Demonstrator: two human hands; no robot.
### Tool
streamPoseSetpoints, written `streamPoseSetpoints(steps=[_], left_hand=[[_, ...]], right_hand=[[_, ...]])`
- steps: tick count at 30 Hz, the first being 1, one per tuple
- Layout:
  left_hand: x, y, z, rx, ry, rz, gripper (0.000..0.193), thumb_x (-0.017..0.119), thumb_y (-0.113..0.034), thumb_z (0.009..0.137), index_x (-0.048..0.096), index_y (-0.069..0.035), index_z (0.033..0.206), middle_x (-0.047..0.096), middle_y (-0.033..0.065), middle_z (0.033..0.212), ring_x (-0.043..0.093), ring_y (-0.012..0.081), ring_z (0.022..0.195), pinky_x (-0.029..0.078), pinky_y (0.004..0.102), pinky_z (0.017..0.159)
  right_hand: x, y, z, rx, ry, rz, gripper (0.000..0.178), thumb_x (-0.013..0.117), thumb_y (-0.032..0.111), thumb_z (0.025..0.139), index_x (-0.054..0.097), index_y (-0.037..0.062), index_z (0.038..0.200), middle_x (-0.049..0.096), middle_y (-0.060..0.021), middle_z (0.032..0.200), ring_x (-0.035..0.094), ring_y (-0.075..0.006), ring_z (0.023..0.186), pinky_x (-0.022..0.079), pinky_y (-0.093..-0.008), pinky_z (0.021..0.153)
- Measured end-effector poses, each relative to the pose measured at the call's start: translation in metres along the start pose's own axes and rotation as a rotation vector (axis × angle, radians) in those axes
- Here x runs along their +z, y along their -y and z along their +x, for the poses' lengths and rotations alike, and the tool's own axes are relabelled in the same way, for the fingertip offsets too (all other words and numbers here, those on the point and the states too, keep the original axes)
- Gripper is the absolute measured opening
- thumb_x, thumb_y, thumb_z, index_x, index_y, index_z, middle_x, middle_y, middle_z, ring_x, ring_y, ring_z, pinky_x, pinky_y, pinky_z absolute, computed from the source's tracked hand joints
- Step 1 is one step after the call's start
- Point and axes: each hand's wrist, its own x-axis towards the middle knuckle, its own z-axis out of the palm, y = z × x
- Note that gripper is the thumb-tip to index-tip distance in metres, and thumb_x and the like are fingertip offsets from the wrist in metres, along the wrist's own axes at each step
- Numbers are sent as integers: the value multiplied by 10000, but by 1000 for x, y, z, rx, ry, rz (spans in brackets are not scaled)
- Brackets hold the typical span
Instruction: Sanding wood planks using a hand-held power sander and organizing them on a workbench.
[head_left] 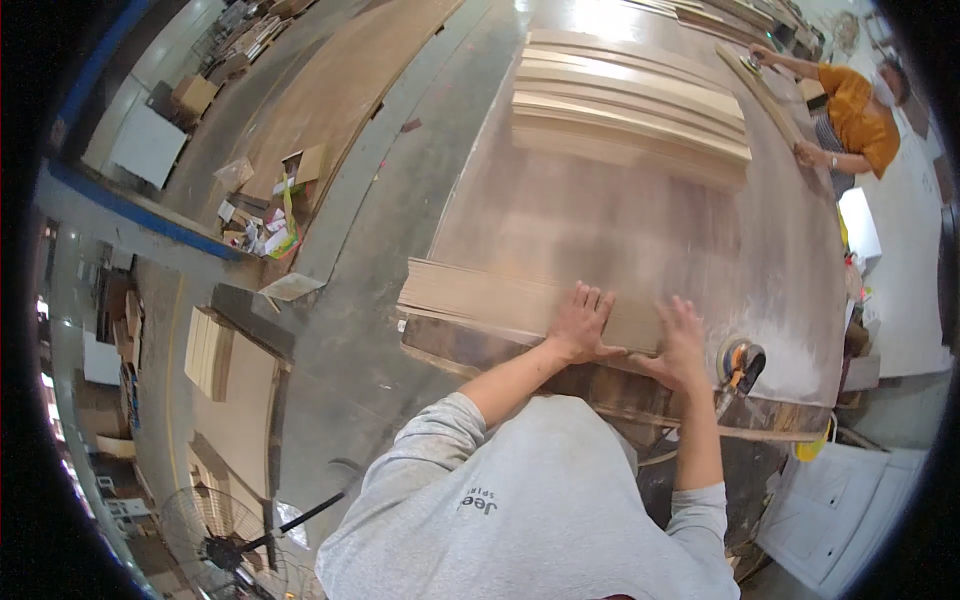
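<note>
Grey long sleeves fill the lower edge, and both forearms reach up from them to the near edge of the wide brown wooden counter (pixel 640 240). On that edge lies a low stack of pale, flat wooden boards (pixel 480 295), running leftward to the counter's near left corner. Left hand (pixel 580 325) rests palm down on the top board, its fingers (pixel 590 300) spread apart and laid flat, gripping nothing. Right hand (pixel 682 345) lies just beside it at the right end of the stack, palm down too, fingers (pixel 680 312) slightly fanned and pressed against the wood. Just right of that hand sits a small round orange and black power tool (pixel 740 362), near a patch of pale sawdust (pixel 790 350). Farther up the counter lies a stepped pile of long light wooden planks (pixel 630 110). At the far right corner another person in an orange shirt (pixel 855 110) leans over a narrow wooden strip (pixel 765 95).
</note>
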Motion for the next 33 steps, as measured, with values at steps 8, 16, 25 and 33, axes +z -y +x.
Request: streamPoseSetpoints(steps=[8, 16, 25, 33], left_hand=[[12, 9, 4, -4, 72, -177, 1073, 809, -685, 737, 456, -80, 1550, 480, 237, 1486, 379, 467, 1450, 274, 584, 1243], [-58, 154, -87, -227, 59, -157, 930, 741, -650, 842, 446, -194, 1597, 367, 166, 1651, 265, 361, 1574, 161, 631, 1276], [-105, 247, -136, -826, -208, -572, 864, 706, -411, 970, 289, -141, 1677, 377, 205, 1677, 408, 348, 1524, 362, 405, 1229], [-90, 267, -142, -772, -235, -689, 827, 713, -382, 968, 333, -136, 1661, 620, 240, 1465, 601, 346, 1367, 452, 400, 1134]], right_hand=[[35, 14, 33, -108, 114, -163, 1213, 948, 484, 562, 391, 206, 1603, 456, -109, 1516, 364, -372, 1475, 206, -627, 1237], [32, 19, 30, -107, 69, -130, 1145, 968, 399, 534, 460, 206, 1542, 517, -91, 1411, 428, -340, 1391, 228, -590, 1219], [31, 20, 29, -61, 115, -111, 1135, 974, 368, 536, 454, 208, 1533, 492, -75, 1421, 397, -354, 1411, 171, -635, 1257], [28, 23, 29, -62, 114, -155, 1214, 976, 445, 520, 418, 231, 1577, 484, -97, 1435, 385, -362, 1424, 154, -686, 1243]])
